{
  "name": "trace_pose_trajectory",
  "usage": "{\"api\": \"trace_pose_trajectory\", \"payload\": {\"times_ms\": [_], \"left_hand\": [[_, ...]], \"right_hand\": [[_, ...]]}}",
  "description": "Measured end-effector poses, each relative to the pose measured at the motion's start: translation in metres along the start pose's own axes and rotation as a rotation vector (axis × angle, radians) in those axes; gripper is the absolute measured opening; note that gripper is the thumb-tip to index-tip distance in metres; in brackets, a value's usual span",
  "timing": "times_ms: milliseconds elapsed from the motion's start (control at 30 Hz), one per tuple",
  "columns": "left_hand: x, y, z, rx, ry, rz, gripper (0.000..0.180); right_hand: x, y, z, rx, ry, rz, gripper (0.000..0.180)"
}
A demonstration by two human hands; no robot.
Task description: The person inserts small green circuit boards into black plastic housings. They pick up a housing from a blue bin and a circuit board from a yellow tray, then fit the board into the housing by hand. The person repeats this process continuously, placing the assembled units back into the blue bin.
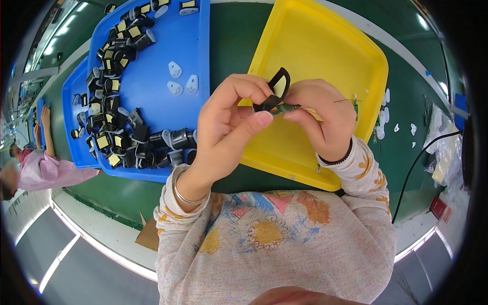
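Note:
Over the yellow tray [300, 40], both my hands meet at one small black plastic housing. My left hand [221, 119] pinches the black housing [265, 103], with a black flap carrying a cream pad [279, 85] sticking up from it. From the other side, my right hand [325, 114] closes thumb and fingers on a small green circuit board [286, 108] lying against the housing. How far the board sits inside is hidden by my fingers. A thin wire [345, 100] pokes out beyond my right hand, beside a small green piece [356, 111].
A blue tray [152, 58] at left holds many black housings [113, 104] with cream pads, plus several loose pale-grey covers [175, 69]. Right of the yellow tray lie more pale covers [384, 117], plastic bags [447, 137] and a black cable [409, 170]. A co-worker in pink [56, 168] sits far left.

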State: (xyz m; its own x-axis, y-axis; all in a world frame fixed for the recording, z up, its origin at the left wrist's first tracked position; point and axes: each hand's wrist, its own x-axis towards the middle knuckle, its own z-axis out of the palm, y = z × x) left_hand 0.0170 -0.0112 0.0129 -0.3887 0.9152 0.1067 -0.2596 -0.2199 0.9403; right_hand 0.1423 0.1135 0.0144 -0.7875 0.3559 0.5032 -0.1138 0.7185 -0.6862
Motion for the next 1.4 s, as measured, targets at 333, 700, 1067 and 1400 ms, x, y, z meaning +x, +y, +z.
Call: {"api": "trace_pose_trajectory", "payload": {"times_ms": [333,700,1067,1400], "left_hand": [[0.004,-0.006,-0.004,0.356,0.116,0.258,0.038],[0.003,-0.007,-0.003,-0.043,0.072,-0.054,0.036],[0.002,-0.010,0.003,-0.140,0.106,-0.107,0.039],[0.001,-0.013,0.005,0.018,0.109,-0.029,0.037]], "right_hand": [[-0.003,-0.001,-0.003,0.688,-0.055,0.512,0.015],[-0.004,-0.005,-0.001,1.032,-0.066,0.624,0.012],[-0.001,-0.005,-0.004,1.041,-0.039,0.659,0.012],[-0.002,-0.004,-0.003,1.041,-0.017,0.651,0.012]]}}
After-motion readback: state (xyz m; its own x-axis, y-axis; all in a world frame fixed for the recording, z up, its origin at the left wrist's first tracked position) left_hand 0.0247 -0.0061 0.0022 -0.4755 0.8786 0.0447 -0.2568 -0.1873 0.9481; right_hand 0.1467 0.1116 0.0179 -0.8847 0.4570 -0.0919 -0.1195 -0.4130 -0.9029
